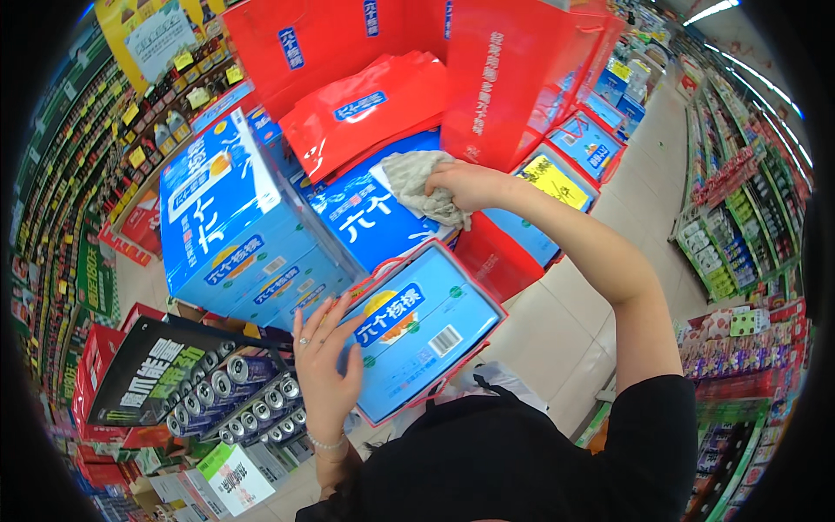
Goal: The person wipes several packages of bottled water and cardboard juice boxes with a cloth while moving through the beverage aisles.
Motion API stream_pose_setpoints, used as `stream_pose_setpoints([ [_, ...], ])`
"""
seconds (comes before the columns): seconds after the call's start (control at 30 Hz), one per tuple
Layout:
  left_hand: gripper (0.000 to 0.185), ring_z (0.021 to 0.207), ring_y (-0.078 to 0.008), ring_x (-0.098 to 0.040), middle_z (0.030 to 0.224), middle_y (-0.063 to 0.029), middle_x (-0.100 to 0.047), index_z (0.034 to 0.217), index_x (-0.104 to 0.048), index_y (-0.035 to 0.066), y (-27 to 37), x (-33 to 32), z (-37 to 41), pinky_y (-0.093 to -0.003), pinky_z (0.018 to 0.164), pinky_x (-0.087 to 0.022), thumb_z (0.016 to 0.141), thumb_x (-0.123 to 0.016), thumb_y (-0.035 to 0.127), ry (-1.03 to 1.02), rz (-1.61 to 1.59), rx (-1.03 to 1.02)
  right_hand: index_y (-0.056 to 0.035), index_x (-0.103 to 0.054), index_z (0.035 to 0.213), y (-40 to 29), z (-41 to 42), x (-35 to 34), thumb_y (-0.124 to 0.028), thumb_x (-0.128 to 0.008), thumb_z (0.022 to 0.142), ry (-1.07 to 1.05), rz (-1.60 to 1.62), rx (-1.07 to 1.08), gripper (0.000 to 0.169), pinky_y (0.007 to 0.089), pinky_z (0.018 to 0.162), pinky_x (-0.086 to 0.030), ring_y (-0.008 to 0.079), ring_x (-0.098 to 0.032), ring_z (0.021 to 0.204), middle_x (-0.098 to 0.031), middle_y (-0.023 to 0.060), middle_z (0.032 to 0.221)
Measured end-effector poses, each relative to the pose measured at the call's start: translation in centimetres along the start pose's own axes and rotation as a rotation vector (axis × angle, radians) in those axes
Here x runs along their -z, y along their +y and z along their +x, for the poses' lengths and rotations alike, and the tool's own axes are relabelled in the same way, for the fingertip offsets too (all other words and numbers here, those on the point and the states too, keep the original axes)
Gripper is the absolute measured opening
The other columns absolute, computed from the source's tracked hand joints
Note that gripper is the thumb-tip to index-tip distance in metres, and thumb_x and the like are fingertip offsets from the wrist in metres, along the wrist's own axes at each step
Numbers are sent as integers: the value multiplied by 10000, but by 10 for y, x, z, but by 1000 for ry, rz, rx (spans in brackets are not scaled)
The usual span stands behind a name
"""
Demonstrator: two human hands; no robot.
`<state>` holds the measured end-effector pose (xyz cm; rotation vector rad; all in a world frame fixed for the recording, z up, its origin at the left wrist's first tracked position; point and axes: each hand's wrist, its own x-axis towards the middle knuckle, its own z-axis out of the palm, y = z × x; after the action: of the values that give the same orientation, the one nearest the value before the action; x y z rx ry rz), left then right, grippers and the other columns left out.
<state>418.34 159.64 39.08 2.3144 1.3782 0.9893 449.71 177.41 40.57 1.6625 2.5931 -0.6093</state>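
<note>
A crumpled grey-white cloth (411, 176) is bunched in my right hand (466, 187). It lies over the right part of a dark blue carton top (375, 215). My left hand (329, 355) has its fingers apart, at the left edge of a light blue carton (417, 339) that sits in a red gift bag (492, 320). Whether those fingertips press on the carton or only hover by it, I cannot tell. Behind the cloth, a pile of flat red bags (378, 107) rests on the cartons. Left of it stands a tall stack of blue cartons (228, 209).
Upright red bags (496, 78) line the back. A yellow handwritten sign (553, 179) lies on a carton at the right. Drink cans (241, 385) stand in a display at the lower left. Store shelves (743, 189) flank the tiled aisle floor (580, 307).
</note>
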Motion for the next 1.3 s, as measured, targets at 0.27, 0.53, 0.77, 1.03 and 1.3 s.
stream_pose_setpoints([
  [0.27,414,1407,-350,-387,1406,-119,-555,1239,-624,66,23,-2,0,-512,1184,-196,844,-530,-17,-25,282,71,-73,-667,1017,-8,-46,51,57,-536,737,731,168,291,335,421,842,-517,317,-608,1057,-658,124,1023],
  [0.53,439,1400,-364,-394,1425,-177,-519,1277,-593,22,138,-63,-6,-489,1166,-244,845,-524,-18,186,428,231,-75,-690,1032,105,-196,34,-15,-614,755,760,-16,22,294,395,930,-499,297,-599,1073,-651,101,1086],
  [0.77,514,1359,-351,-431,1393,-154,-531,1315,-558,38,226,-198,87,-514,1143,-306,833,-693,153,-70,257,-76,-50,-686,1072,161,-178,18,-36,-654,745,711,-161,316,329,397,962,-467,274,-570,1081,-663,95,1123],
  [1.03,522,1273,-382,-490,1302,-216,-562,1248,-569,1,250,-247,93,-493,1065,-398,800,-727,218,-61,458,-11,-50,-701,1091,112,-125,3,-40,-610,798,387,23,714,307,397,997,-469,270,-617,1116,-680,104,1182],
  [1.3,489,1211,-391,-543,1247,-229,-590,1226,-578,-28,248,-243,90,-482,1023,-436,776,-693,129,16,343,10,-147,-721,1134,116,-117,21,-122,-639,801,245,-134,705,344,356,969,-487,211,-612,1137,-676,41,1224],
])
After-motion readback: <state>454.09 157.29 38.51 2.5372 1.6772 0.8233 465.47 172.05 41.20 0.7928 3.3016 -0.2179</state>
